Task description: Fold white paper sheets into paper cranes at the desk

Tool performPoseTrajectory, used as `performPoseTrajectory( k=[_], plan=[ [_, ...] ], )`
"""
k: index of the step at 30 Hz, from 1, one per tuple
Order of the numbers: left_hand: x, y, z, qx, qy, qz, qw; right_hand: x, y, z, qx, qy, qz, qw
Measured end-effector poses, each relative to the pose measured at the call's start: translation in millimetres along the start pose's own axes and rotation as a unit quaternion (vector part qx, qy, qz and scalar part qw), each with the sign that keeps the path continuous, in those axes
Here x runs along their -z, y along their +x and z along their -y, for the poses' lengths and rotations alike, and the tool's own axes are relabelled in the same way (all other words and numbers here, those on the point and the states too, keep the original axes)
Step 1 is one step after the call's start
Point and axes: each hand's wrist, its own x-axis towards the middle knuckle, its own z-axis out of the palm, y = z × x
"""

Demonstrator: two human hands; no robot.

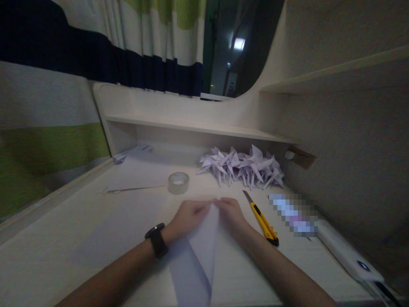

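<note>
A white sheet of paper [201,251] lies folded in front of me on the desk [79,230], one flap raised into a triangle. My left hand [188,215], with a black watch on its wrist, pinches the top of the fold with closed fingers. My right hand [231,211] meets it there, its fingers pressed on the same paper edge. Just right of my right hand lies a yellow utility knife [262,219] with its blade out.
A roll of clear tape [178,182] stands behind the hands. A pile of folded paper cranes [244,166] lies at the back under a shelf. Flat paper sheets [140,170] lie at back left. A white power bank [345,251] sits at the right edge.
</note>
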Motion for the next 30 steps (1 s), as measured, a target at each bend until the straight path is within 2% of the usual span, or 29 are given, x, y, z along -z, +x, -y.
performPoseTrajectory(
  k=[11,14,18,21,25,30],
  plan=[
    [-0.5,1.5,3.1,0.013,0.001,-0.005,1.0,0.8,1.9,-1.3,0.008,0.004,-0.025,1.0],
    [0.3,1.5,1.9,0.019,0.005,-0.017,1.0,-0.6,-0.8,0.6,-0.008,-0.039,-0.005,0.999],
    [0.4,1.6,3.0,0.027,-0.02,-0.032,0.999,-1.9,-3.2,1.9,0.014,-0.097,-0.007,0.995],
    [0.3,1.2,4.2,0.028,-0.028,-0.033,0.999,-2.4,-4.1,1.9,0.014,-0.097,-0.001,0.995],
    [0.9,1.1,4.0,0.041,-0.016,-0.039,0.998,-4.1,-6.6,3.0,-0.01,-0.075,0.042,0.996],
    [1.5,2.1,2.9,0.048,-0.003,-0.048,0.998,-7.9,-10.3,6.6,-0.022,-0.05,0.047,0.997]
  ],
)
